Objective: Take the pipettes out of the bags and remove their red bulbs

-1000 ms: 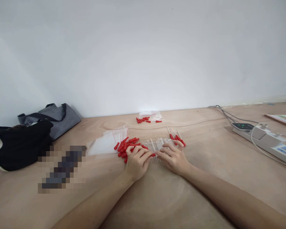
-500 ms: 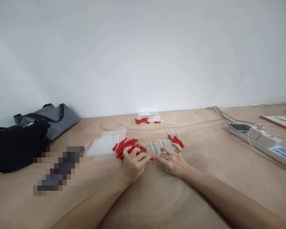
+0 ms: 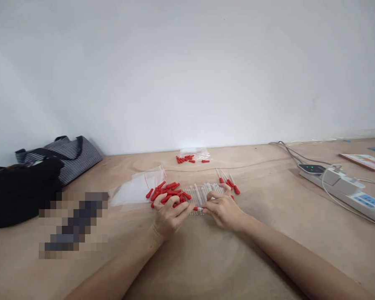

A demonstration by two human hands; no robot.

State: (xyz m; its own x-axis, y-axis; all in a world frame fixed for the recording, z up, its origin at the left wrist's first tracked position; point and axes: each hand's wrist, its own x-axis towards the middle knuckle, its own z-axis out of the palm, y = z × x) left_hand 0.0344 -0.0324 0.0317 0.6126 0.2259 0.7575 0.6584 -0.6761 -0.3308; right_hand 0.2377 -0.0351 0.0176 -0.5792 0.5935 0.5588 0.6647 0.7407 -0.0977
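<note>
My left hand [image 3: 171, 214] is closed in a pinch on a red rubber dropper bulb [image 3: 195, 208], whose open end faces right. Opposite it, my right hand [image 3: 223, 210] pinches a clear glass dropper tube [image 3: 200, 209]. The tube meets the bulb's mouth or lies right at it; how far it is inside I cannot tell. Beneath and behind the fingers lies a row of clear tubes [image 3: 198, 193]. A heap of red bulbs [image 3: 171, 191] partly hides behind my left hand. Several droppers with bulbs fitted [image 3: 229, 183] lie beyond my right hand.
Clear zip bags [image 3: 134, 189] lie left of the heap. Near the wall are more red bulbs [image 3: 184, 158] and a clear bag [image 3: 193, 152]. A power strip [image 3: 346, 189] with cables and a booklet [image 3: 364, 161] are at right; a striped bag [image 3: 78, 160] and black cloth [image 3: 21, 191] at left.
My left hand has shifted slightly left, and the fingertips of both hands are a little farther apart. More of the clear tube shows between them. The whole view has moved slightly.
</note>
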